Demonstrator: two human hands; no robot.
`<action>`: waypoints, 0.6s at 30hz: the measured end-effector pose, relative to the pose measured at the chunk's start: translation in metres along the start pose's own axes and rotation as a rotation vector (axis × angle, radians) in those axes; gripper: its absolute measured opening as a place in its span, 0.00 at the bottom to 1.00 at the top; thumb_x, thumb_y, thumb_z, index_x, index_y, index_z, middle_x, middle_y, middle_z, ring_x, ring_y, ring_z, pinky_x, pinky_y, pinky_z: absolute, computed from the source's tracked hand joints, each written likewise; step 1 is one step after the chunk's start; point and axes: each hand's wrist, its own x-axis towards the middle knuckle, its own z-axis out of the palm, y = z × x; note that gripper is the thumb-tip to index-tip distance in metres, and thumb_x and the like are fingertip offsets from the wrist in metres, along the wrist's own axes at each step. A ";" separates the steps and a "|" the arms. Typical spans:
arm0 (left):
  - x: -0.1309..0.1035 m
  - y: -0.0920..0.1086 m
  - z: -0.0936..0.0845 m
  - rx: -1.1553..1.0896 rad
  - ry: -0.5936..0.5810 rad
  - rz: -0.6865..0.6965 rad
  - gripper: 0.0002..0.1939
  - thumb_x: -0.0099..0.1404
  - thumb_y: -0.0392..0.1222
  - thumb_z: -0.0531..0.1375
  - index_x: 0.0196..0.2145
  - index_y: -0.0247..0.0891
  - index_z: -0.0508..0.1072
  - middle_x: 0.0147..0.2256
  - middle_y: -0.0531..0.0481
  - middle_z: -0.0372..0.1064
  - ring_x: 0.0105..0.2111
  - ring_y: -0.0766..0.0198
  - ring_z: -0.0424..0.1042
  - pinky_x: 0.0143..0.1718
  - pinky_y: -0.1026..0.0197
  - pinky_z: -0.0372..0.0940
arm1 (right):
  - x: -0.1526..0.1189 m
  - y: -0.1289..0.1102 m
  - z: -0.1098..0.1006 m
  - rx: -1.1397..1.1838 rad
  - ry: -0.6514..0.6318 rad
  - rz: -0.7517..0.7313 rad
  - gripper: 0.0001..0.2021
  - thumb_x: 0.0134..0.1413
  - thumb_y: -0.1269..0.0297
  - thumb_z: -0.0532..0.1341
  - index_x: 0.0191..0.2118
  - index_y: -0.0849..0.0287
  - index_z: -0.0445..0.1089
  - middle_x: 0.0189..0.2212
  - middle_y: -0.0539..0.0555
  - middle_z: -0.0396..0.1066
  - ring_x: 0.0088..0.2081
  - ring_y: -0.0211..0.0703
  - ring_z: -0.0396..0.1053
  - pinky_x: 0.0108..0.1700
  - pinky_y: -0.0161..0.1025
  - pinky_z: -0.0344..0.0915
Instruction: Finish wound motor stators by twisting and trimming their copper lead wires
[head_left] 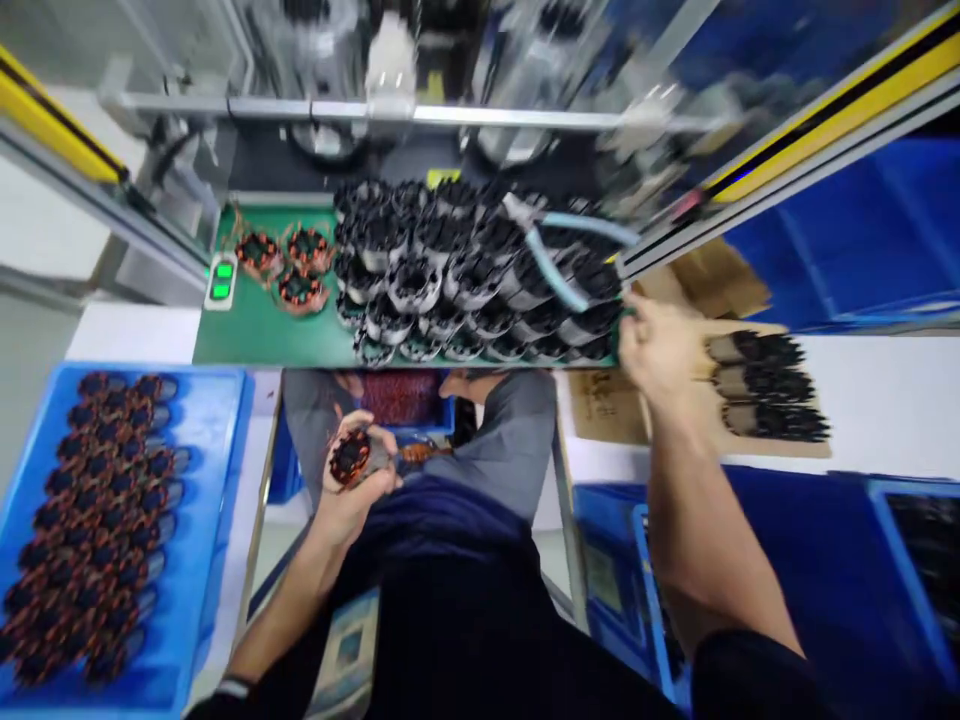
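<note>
My left hand (352, 480) is wrapped round a copper-wound stator (350, 458), held above my lap. At the right end of the green mat (262, 335), my right hand (652, 345) has its fingers bent together by the mat's edge; blur hides what they hold, if anything. Stacked rows of black-and-silver stator cores (416, 280) cover the mat's middle and right. Pliers with light blue handles (551, 270) lie on top of the cores. Three wound stators (301, 290) with loose wires rest at the mat's left, near a small device with green lights (221, 281).
A blue tray (217, 540) of wound stators sits at the left. Cardboard (810, 450) with black-toothed parts (765, 385) lies at the right. Yellow-striped frame posts (832, 110) flank the mat, with a metal bar (480, 116) across the back. Blue bins (611, 560) stand below right.
</note>
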 end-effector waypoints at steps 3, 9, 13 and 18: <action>0.005 0.008 0.005 0.167 -0.112 0.036 0.40 0.70 0.47 0.87 0.69 0.50 0.71 0.52 0.49 0.80 0.35 0.66 0.80 0.43 0.61 0.81 | -0.047 -0.069 -0.015 0.243 0.309 0.050 0.30 0.81 0.24 0.64 0.70 0.32 0.88 0.61 0.66 0.89 0.60 0.65 0.88 0.63 0.68 0.82; 0.016 0.018 0.013 0.520 -0.208 0.203 0.47 0.60 0.48 0.92 0.67 0.44 0.72 0.50 0.47 0.82 0.44 0.57 0.86 0.49 0.56 0.83 | -0.122 -0.224 -0.045 0.811 -0.540 -0.252 0.15 0.82 0.59 0.74 0.67 0.47 0.89 0.65 0.61 0.89 0.65 0.60 0.88 0.66 0.55 0.87; 0.018 0.021 0.019 0.606 -0.243 0.239 0.52 0.61 0.51 0.92 0.74 0.45 0.73 0.56 0.43 0.83 0.50 0.52 0.88 0.57 0.51 0.85 | -0.121 -0.245 -0.054 0.878 -0.730 -0.253 0.14 0.83 0.67 0.73 0.66 0.50 0.87 0.57 0.57 0.91 0.54 0.46 0.90 0.53 0.38 0.87; 0.016 0.029 0.021 0.614 -0.288 0.285 0.50 0.67 0.52 0.89 0.79 0.45 0.76 0.70 0.33 0.80 0.64 0.44 0.87 0.68 0.45 0.84 | -0.127 -0.243 -0.065 0.689 -0.668 -0.266 0.18 0.82 0.73 0.74 0.68 0.49 0.87 0.46 0.52 0.88 0.40 0.39 0.85 0.47 0.35 0.82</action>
